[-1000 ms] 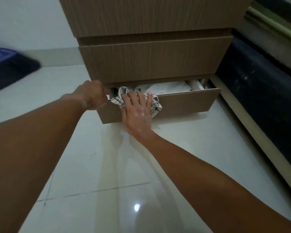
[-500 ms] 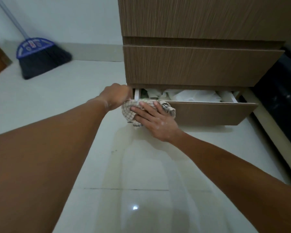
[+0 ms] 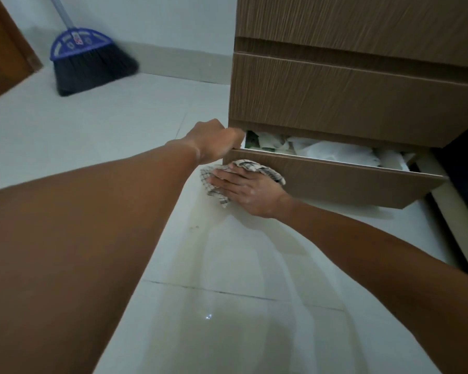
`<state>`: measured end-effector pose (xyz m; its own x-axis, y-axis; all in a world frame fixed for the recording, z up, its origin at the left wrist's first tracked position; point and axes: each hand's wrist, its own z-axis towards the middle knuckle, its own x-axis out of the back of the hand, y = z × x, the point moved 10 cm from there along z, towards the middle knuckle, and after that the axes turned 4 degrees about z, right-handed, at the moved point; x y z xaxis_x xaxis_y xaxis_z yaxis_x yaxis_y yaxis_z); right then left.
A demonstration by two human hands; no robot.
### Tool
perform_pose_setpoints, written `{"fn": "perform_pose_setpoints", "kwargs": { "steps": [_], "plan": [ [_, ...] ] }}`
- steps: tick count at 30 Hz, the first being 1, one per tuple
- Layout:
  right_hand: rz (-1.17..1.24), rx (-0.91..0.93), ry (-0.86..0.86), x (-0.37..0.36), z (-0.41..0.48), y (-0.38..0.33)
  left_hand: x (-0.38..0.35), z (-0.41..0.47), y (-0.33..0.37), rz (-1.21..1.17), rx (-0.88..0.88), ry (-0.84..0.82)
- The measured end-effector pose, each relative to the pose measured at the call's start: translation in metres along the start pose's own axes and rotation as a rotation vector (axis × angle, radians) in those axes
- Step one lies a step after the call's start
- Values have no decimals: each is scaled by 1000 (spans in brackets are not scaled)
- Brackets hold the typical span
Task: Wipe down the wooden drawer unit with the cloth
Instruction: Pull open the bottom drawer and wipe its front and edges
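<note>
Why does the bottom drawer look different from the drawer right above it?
The bottom drawer is pulled out partway; the drawer above is shut flush. White crumpled stuff shows inside the bottom drawer, nothing shows inside the drawer above. The right hand presses the checked cloth on the bottom drawer's front; the drawer above is untouched. Both have brown wood-grain fronts without handles.

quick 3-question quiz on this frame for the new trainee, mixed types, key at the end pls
1. True or false: the bottom drawer of the wooden drawer unit is fully shut.
2. Which hand presses the checked cloth on the drawer front? A) left hand B) right hand
3. Fill in: a blue ___ leans on the wall to the left.

Key: 1 false, it is pulled partly out with white items showing inside. 2 B; the left hand grips the drawer's top left corner. 3 broom.
</note>
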<state>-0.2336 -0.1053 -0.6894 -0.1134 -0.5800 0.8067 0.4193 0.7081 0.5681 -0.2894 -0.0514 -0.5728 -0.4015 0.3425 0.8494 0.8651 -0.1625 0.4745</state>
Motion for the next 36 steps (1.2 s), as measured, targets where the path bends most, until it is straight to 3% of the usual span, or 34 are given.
{"fn": "perform_pose_setpoints", "kwargs": {
  "steps": [5,12,21,25,28,32,33,34,36],
  "plan": [
    [55,30,-160,-13,-19,3,6,3,1,-41,50,122],
    [161,-122,-265,-8,-131,32,2,7,72,621,-19,265],
    [97,-380,-361,2,-289,68,-10,12,94,665,-9,238],
    [105,-692,-324,4,-337,75,-16,12,112,673,-33,264],
    [240,-1223,-115,20,-357,85,-23,11,137,683,-103,315],
    [552,-2323,637,38,-390,68,-33,10,168,718,-183,373],
    [669,-2499,795,33,-382,57,-35,11,171,722,-186,375],
    [829,-2564,925,24,-366,54,-37,13,173,724,-188,380],
    [1178,-2499,1080,13,-314,59,-38,16,173,721,-187,395]
  ]
}}
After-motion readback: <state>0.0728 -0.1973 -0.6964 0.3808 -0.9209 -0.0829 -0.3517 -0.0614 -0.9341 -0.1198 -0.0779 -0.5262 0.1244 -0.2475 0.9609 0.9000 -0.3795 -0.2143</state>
